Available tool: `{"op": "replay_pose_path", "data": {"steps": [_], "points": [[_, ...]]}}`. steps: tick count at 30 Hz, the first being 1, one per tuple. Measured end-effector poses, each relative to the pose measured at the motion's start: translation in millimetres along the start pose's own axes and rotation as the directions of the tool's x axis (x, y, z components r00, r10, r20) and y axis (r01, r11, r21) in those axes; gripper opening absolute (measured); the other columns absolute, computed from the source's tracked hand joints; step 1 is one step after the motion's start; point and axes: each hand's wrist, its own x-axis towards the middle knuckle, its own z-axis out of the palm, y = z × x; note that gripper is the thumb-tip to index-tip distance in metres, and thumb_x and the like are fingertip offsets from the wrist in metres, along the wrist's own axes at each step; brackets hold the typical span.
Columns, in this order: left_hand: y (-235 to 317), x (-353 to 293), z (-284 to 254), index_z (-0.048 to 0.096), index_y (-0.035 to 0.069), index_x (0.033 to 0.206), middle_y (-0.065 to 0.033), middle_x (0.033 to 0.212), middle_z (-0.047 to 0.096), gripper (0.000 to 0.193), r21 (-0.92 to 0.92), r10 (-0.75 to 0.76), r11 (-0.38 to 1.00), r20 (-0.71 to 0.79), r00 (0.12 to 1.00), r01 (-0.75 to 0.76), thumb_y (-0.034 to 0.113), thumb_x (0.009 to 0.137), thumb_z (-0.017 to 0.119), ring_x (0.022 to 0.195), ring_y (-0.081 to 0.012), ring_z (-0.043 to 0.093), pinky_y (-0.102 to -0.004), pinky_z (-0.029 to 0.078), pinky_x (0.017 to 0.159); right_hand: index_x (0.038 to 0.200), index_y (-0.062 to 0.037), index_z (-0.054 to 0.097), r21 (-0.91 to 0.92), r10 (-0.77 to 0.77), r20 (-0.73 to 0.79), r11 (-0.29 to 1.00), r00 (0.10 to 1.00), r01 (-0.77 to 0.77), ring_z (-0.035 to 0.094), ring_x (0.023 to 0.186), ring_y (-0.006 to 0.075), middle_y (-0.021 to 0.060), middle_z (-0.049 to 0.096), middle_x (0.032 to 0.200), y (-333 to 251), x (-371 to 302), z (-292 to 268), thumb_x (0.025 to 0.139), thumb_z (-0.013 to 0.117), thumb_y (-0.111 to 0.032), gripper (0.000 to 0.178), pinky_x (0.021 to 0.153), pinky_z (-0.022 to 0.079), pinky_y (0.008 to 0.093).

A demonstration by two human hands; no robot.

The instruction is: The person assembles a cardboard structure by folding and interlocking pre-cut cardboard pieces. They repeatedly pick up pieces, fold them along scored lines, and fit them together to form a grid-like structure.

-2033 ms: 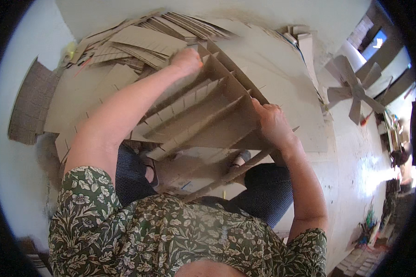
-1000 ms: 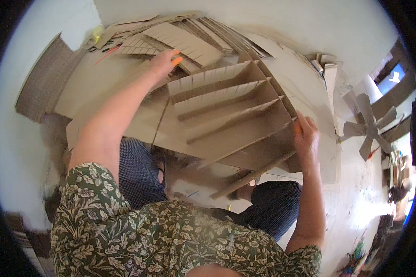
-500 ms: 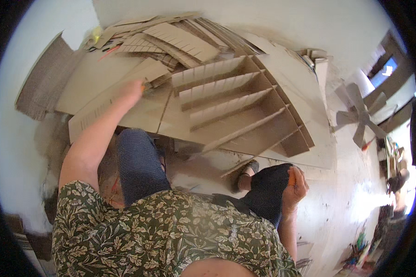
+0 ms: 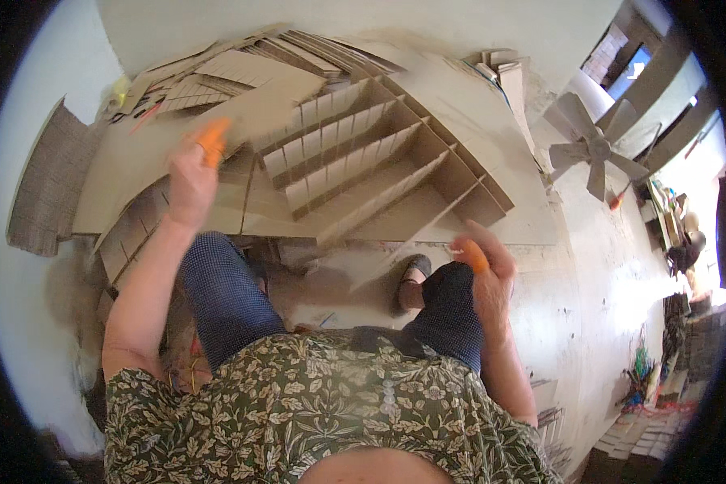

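Note:
My left hand [image 4: 192, 184] is raised over the left part of the low work surface, with an orange covering [image 4: 212, 140] on its fingers. Motion smears those fingers, so I cannot tell whether they grip the cardboard sheet [image 4: 270, 105] beside them. Below that hand, a slotted cardboard strip [image 4: 129, 230] slants over the front edge. My right hand [image 4: 490, 282] is above my right knee, fingers loosely bent and apart, holding nothing I can see; a finger there is orange-covered too. Between my hands stands a partly joined cardboard divider [image 4: 395, 161], its slotted strips crossing a long curved-looking one.
Stacked cardboard strips [image 4: 242, 68] lie at the back, with small tools [image 4: 145, 113] to their left. A corrugated brown sheet [image 4: 44, 181] leans on the left wall. At right stand a fan [image 4: 595, 147] and piled goods [image 4: 682, 250].
My left hand has drawn back and left from the strips, lifting higher. My right hand has risen off my knee, its fingers loosening. The slotted strip at left now tilts over the edge.

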Motion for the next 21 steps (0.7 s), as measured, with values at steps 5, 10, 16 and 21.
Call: {"op": "replay_pose_path", "data": {"steps": [5,10,16,21], "points": [[108.7,-29.8,30.8,0.062,-0.001,0.112,-0.0142,0.114,0.062,0.037,-0.398,0.389,0.860,0.102,0.916,-0.321,-0.002,0.075,0.068,0.106,-0.0301,0.060,-0.0378,0.050,0.091,0.119,0.0061,0.054,0.551,0.316,0.278,0.721,0.907,-0.420,0.064,0.094,0.0196,0.0126,0.063,0.110,-22.1,12.6,33.0,0.093,0.056,-0.015,0.033,0.081,0.052,0.0330],[132.1,-42.3,49.7,0.068,0.001,0.102,-0.0109,0.115,0.062,0.038,-0.455,0.624,0.722,0.102,0.774,-0.522,0.005,0.065,0.059,0.109,-0.0272,0.059,-0.0344,0.053,0.086,0.113,0.0040,0.059,0.641,0.364,0.274,0.621,0.890,-0.451,0.064,0.095,0.0202,0.0125,0.065,0.107,-17.8,3.4,12.5,0.091,0.056,-0.012,0.028,0.085,0.051,0.0334],[145.8,-37.0,56.2,0.067,0.001,0.104,-0.0105,0.117,0.060,0.032,-0.581,0.717,0.601,0.089,0.691,-0.549,0.005,0.073,0.063,0.111,-0.0270,0.057,-0.0359,0.053,0.086,0.109,0.0020,0.061,0.676,0.455,0.173,0.589,0.873,-0.442,0.064,0.093,0.0221,0.0124,0.066,0.105,-18.7,-7.3,-4.7,0.087,0.059,-0.006,0.024,0.084,0.052,0.0336],[114.5,-39.9,60.6,0.063,0.002,0.113,-0.0113,0.127,0.054,0.035,-0.279,0.477,0.847,0.021,0.879,-0.453,0.009,0.080,0.069,0.114,-0.0294,0.053,-0.0380,0.043,0.099,0.113,0.0001,0.060,0.704,0.212,-0.234,0.710,0.949,0.015,0.060,0.101,0.0216,0.0125,0.063,0.111,-10.4,2.6,-55.4,0.087,0.060,-0.003,0.026,0.088,0.049,0.0355]]}}
